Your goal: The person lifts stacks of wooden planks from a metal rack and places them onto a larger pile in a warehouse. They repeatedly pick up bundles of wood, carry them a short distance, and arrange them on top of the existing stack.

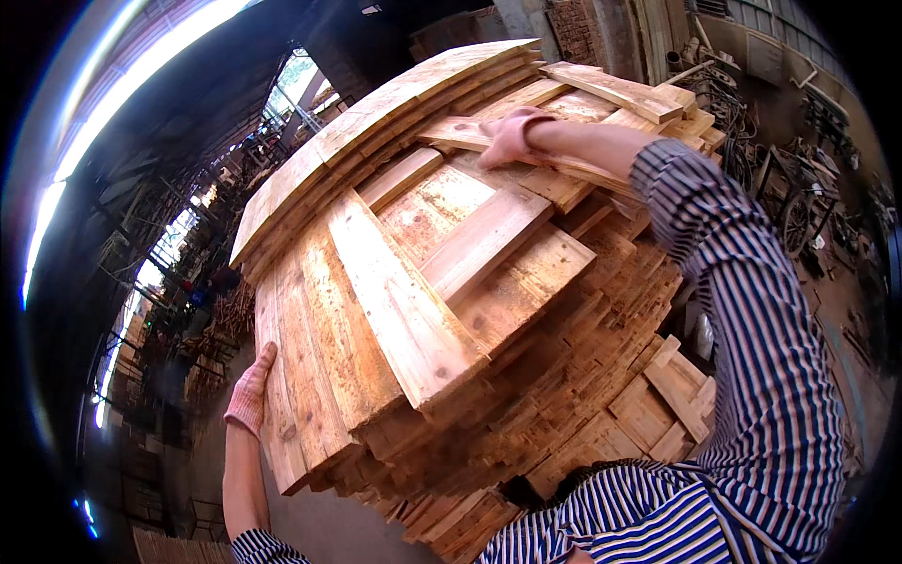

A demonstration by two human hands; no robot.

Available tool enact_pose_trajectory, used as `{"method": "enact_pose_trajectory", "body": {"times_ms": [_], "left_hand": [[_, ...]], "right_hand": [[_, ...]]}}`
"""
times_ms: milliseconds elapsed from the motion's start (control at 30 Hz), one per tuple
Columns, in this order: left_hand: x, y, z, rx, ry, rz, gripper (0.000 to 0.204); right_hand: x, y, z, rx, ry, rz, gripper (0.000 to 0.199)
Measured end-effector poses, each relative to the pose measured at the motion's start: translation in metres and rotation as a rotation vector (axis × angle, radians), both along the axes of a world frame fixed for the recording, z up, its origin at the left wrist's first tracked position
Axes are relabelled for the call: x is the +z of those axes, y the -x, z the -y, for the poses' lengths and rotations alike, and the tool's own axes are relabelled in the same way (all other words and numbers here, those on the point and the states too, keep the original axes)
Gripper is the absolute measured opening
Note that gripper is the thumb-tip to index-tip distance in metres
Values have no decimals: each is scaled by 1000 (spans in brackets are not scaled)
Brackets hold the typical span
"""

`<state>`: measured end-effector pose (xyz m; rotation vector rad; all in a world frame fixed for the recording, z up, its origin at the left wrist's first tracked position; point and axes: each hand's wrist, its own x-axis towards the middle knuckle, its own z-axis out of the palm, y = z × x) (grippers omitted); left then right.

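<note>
A tall stack of pale, knotty wooden boards rises in front of me, its upper layer made of loose planks. My left hand (249, 387), in a pink glove, lies flat against the outer side of the leftmost board (282, 390), with fingers stretched along it. At the far right of the top, my right hand (512, 138), also gloved, is closed around a narrow wooden plank (456, 133); part of the plank is hidden under the hand and forearm. Between the hands, a long light plank (399, 305) lies slanted, and a shorter board (484, 240) rests crosswise beside it.
Along the stack's far left edge runs a higher pile of boards (376, 108). Lower wood piles (648, 414) stand close to my body. Metal parts and a wheel (799, 221) clutter the right side. Dark racks and wood scraps (240, 320) fill the left background.
</note>
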<state>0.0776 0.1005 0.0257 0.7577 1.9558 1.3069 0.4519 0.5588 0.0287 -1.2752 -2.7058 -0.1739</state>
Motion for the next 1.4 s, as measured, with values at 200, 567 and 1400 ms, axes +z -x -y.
{"method": "enact_pose_trajectory", "body": {"times_ms": [200, 567, 1400], "left_hand": [[-2, -8, 2, 17, -4, -7, 69], [-9, 13, 13, 6, 21, 49, 69], [-12, -5, 16, 61, -18, 18, 66]], "right_hand": [[0, 39, 39, 30, 218, -60, 89], [35, 47, 71, 215, 338, -169, 77], [-4, 50, 89, 455, -14, 156, 68]]}}
